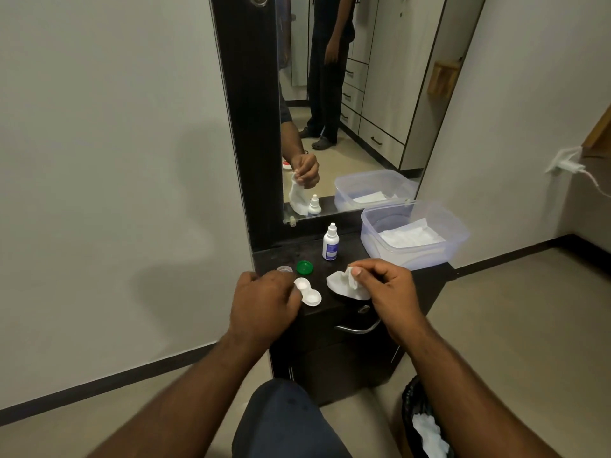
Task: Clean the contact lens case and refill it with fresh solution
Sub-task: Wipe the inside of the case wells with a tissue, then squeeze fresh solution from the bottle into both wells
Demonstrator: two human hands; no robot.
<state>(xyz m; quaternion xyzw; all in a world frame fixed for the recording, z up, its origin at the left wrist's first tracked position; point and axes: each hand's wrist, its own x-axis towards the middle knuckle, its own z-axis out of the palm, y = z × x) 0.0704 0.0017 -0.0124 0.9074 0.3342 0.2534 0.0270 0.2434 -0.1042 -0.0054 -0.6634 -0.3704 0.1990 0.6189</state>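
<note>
Left hand [264,302] fingers steady lens case [308,291] on cabinet [426,279]; right hand [388,289] fingers pinch tissue [344,285]

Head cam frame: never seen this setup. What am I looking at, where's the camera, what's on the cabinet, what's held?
There is no robot here. A person wears one wide-angle camera on the head, looking forward and down, so both forearms reach in from the bottom.

The left hand rests against the open white contact lens case on the dark cabinet top; whether it actually grips the case, I cannot tell. The right hand pinches a white tissue.

Behind the case lie a green cap and a clear cap, both off. A small white solution bottle stands upright farther back. To its right sits a clear plastic tub with white tissues inside.

A mirror on the wall reflects the scene, including another person standing behind.
</note>
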